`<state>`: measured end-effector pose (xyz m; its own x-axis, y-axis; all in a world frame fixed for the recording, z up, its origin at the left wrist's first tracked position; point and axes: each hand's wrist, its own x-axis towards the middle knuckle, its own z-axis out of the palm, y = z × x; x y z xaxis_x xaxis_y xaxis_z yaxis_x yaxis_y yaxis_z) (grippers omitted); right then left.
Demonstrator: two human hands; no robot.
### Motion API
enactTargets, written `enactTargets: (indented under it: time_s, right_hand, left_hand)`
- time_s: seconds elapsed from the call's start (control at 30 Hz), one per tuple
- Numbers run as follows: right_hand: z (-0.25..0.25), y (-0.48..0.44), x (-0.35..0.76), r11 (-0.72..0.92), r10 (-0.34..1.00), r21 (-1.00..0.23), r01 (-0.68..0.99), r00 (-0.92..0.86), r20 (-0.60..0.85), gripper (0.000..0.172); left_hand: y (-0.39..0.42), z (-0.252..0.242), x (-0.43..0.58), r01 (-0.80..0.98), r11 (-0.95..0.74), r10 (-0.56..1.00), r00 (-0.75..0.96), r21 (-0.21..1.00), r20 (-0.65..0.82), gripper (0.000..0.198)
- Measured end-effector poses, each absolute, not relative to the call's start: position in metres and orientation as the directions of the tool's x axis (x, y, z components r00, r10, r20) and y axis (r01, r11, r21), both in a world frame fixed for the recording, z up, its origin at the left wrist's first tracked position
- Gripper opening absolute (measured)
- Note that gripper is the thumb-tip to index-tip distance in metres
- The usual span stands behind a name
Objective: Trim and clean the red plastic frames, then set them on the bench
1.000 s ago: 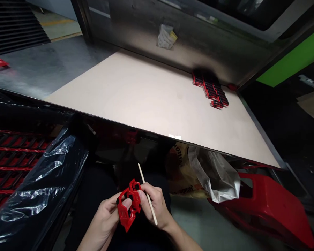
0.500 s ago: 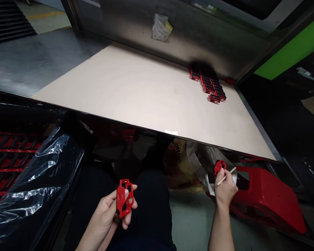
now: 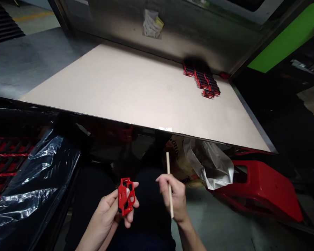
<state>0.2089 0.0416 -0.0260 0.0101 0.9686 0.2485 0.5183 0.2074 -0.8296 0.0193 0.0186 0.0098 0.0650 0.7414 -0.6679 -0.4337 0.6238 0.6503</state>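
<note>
Between the fingers and thumb of my left hand (image 3: 111, 209) is a red plastic frame (image 3: 126, 197) with black parts and a round hole, held upright over my lap. To its right, my right hand (image 3: 174, 197) is closed around a thin pale wooden stick (image 3: 169, 184), which stands nearly upright. The stick and the red frame are apart. Behind the right hand hangs an open plastic-lined sack (image 3: 209, 162) below the table edge.
Several red-and-black parts (image 3: 202, 82) stand in rows at the back right of the pale tabletop (image 3: 120, 87). At the left, a box lined with black plastic (image 3: 42, 181) holds more red parts. A large red plastic stool (image 3: 269, 190) is at the right.
My right hand has moved left from the sack toward my left hand. The small red piece it held is gone from it; the stick is still there. The left hand has barely moved.
</note>
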Motion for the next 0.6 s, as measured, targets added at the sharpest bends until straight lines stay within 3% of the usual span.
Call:
enactTargets:
  time_s: [0.1, 0.2, 0.37, 0.6]
  right_hand:
    - [-0.014, 0.036, 0.175, 0.296, 0.953, -0.898, 0.324, -0.169, 0.253, 0.029]
    - [-0.011, 0.033, 0.162, 0.284, 0.944, -0.92, 0.272, -0.246, 0.218, 0.023]
    - [-0.008, 0.035, 0.154, 0.236, 0.953, -0.941, 0.243, -0.246, 0.176, 0.02]
    - [0.0, 0.038, 0.145, 0.176, 0.972, -0.954, 0.241, -0.198, 0.129, 0.022]
  left_hand:
    - [0.015, 0.01, 0.019, -0.382, 0.611, 0.757, 0.027, 0.693, -0.653, 0.061]
    - [0.011, 0.011, 0.016, -0.312, 0.573, 0.794, -0.017, 0.758, -0.608, 0.073]
    - [0.005, 0.012, 0.006, -0.223, 0.523, 0.84, -0.028, 0.822, -0.542, 0.078]
    - [-0.006, 0.001, -0.003, -0.292, 0.43, 0.89, -0.02, 0.854, -0.455, 0.094]
